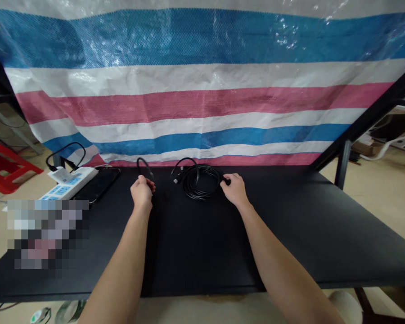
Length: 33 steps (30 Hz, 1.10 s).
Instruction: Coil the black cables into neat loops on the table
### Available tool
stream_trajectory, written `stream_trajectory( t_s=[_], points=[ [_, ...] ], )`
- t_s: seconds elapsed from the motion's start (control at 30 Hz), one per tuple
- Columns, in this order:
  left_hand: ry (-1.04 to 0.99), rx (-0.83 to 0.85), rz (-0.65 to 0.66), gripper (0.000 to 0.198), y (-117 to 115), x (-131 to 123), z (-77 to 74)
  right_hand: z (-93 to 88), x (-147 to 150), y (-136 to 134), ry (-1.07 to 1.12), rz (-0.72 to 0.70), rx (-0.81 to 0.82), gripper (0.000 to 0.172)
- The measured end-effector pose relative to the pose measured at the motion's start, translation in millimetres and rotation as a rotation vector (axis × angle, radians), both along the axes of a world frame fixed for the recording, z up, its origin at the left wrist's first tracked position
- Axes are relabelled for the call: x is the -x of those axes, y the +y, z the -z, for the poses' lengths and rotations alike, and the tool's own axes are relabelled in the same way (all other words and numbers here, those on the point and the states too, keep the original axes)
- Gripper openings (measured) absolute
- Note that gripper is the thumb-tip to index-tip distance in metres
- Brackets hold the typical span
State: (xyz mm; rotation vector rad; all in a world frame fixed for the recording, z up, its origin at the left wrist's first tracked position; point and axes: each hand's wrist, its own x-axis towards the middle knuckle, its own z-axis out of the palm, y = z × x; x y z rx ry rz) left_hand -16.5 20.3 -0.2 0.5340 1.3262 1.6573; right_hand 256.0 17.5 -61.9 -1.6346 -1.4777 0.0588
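Note:
A coiled black cable [200, 196] lies near the back edge of the black table [195, 252]. Light-tipped plugs, which look like USB plugs, [176, 180] rest at its left side. At the coil's right edge, the fingers of my right hand [235, 188] are closed on the cable. My left hand [141, 192] is closed, apart from the coil on its left. From its fingers a black cable loop [144, 162] arches up; whether it joins the coil cannot be seen.
To the left lie a white power strip [70, 182] with plugs in it and a black phone [99, 184]. A blurred patch [49, 234] covers the table's left front. A striped tarp [202, 108] hangs behind the table, and a red stool [10, 166] stands at far left.

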Motion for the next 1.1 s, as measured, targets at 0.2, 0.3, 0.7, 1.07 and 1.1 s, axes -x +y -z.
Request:
stream_trajectory(
  t_s=[0.2,0.3,0.7,1.07,1.1],
  points=[
    [-0.542,0.066,0.041,0.038,-5.0,16.8,-21.5,-6.0,0.9,-5.0,-0.013,-0.014,-0.061,0.037],
    [-0.682,0.081,0.072,0.038,-8.0,18.8,-21.8,-9.5,5.3,-8.4,-0.074,-0.073,-0.130,0.028],
    [-0.750,0.090,0.150,0.038,-8.9,11.7,-19.2,-11.4,22.8,-13.1,-0.165,-0.011,-0.119,0.032],
    [-0.603,0.075,0.187,0.037,-6.1,9.5,-13.4,-23.2,25.1,-23.2,-0.057,-0.142,-0.185,0.047],
    [-0.574,0.086,0.171,0.037,-5.2,8.1,-13.4,-24.1,22.7,-23.3,-0.032,-0.156,-0.205,0.048]
  ],
)
